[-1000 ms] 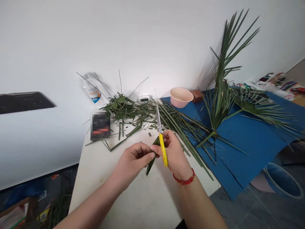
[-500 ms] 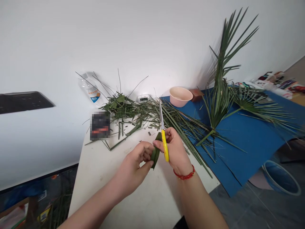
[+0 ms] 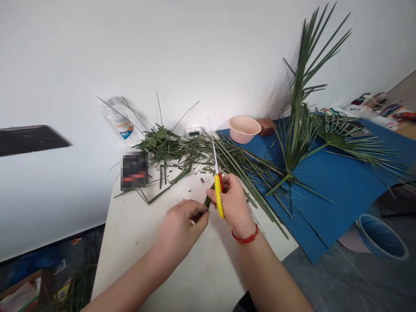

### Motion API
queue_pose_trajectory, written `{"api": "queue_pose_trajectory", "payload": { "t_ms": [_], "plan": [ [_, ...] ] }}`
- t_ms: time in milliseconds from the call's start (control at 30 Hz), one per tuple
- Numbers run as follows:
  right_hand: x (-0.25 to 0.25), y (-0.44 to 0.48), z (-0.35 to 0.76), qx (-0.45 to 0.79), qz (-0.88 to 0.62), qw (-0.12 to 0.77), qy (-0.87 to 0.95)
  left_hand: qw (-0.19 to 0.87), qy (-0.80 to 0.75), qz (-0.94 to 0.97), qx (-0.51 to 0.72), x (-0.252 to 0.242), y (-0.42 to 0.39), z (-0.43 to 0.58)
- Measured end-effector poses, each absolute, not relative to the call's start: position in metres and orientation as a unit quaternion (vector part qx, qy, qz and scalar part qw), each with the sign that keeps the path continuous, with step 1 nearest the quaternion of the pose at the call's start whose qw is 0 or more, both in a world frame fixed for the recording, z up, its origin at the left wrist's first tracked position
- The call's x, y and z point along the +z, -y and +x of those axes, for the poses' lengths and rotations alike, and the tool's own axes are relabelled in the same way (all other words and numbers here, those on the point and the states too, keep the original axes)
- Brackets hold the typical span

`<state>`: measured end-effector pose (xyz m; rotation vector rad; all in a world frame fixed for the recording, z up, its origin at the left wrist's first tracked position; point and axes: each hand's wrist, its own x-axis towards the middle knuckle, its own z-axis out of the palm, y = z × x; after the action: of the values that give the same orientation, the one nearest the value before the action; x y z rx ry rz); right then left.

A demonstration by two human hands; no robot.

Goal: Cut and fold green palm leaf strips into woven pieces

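A short, dark green piece of palm leaf (image 3: 208, 201) spans the gap between my two hands above the white table. My left hand (image 3: 182, 223) is closed, pinching its lower end between thumb and fingers. In my right hand (image 3: 238, 208) are scissors (image 3: 218, 197) with yellow and red handles, their blades pointing up and away and looking closed. The thumb and fingers of that hand also grip the leaf's upper end, partly hidden behind the handle. Small green offcuts (image 3: 203, 180) lie just beyond my hands.
A heap of leaf strips (image 3: 165, 147) lines the wall side of the white table (image 3: 143, 242). Behind it are a plastic bottle (image 3: 120, 121) and a small white digital device (image 3: 193, 131). Palm fronds (image 3: 294, 151), a pink bowl (image 3: 244, 130) and a brown box (image 3: 267, 127) occupy the blue surface (image 3: 331, 190).
The leaf piece has turned, showing a narrow edge instead of its broad face. My right hand and the scissors have shifted slightly left, and the red handle now shows. The view has moved slightly.
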<state>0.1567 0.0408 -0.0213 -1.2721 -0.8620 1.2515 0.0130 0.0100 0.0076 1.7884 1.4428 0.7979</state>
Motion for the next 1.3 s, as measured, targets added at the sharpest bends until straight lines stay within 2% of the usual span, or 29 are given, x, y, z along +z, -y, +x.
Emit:
{"api": "queue_pose_trajectory", "payload": {
  "t_ms": [200, 333, 500, 767, 1100, 1300],
  "plan": [
    [-0.013, -0.040, 0.158, 0.618, -0.430, 0.558, 0.348, 0.491, -0.565, 0.570, 0.339, 0.004, -0.015, 0.008],
    [-0.008, -0.037, 0.156, 0.647, -0.423, 0.534, 0.343, 0.527, -0.544, 0.540, 0.367, 0.004, -0.018, 0.005],
    [-0.009, -0.037, 0.155, 0.636, -0.420, 0.560, 0.323, 0.570, -0.506, 0.536, 0.363, 0.003, -0.017, 0.007],
    [-0.005, -0.040, 0.159, 0.617, -0.431, 0.601, 0.270, 0.599, -0.468, 0.515, 0.397, 0.005, -0.012, 0.015],
    [-0.006, -0.044, 0.161, 0.607, -0.430, 0.614, 0.264, 0.623, -0.459, 0.549, 0.318, 0.003, -0.006, 0.014],
    [-0.005, -0.043, 0.160, 0.617, -0.410, 0.612, 0.275, 0.624, -0.426, 0.566, 0.329, 0.004, -0.009, 0.011]
  ]
}}
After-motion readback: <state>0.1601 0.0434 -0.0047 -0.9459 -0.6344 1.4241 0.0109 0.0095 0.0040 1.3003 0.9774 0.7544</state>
